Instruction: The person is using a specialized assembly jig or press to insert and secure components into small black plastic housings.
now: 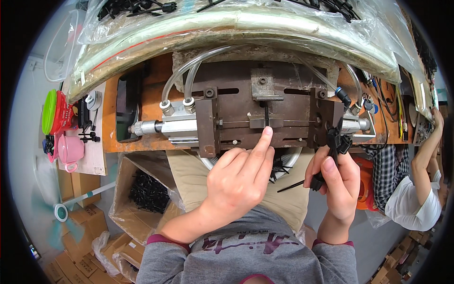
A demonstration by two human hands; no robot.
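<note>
The index finger of my left hand [239, 177] reaches forward, its tip at the near end of a thin black plastic rod [266, 113]. That rod lies in a small slotted block [279, 121] at the middle of a dark metal fixture [231, 106]; a steel bracket [262, 85] stands at its far end. The left hand grasps nothing, and its other fingers are loosely bent. To the right, my right hand [343, 184] is closed around several black plastic parts [338, 141] with thin stems, one stem sticking out to the left. Exactly how those parts join is hidden by the fingers.
Silver air cylinders [182, 128] with clear hoses flank the fixture on a wooden bench [111, 128]. A plastic-lined box [149, 189] of black parts sits at lower left. A pink mug [71, 150] and a fan [60, 213] are left. Another person [411, 203] works at right.
</note>
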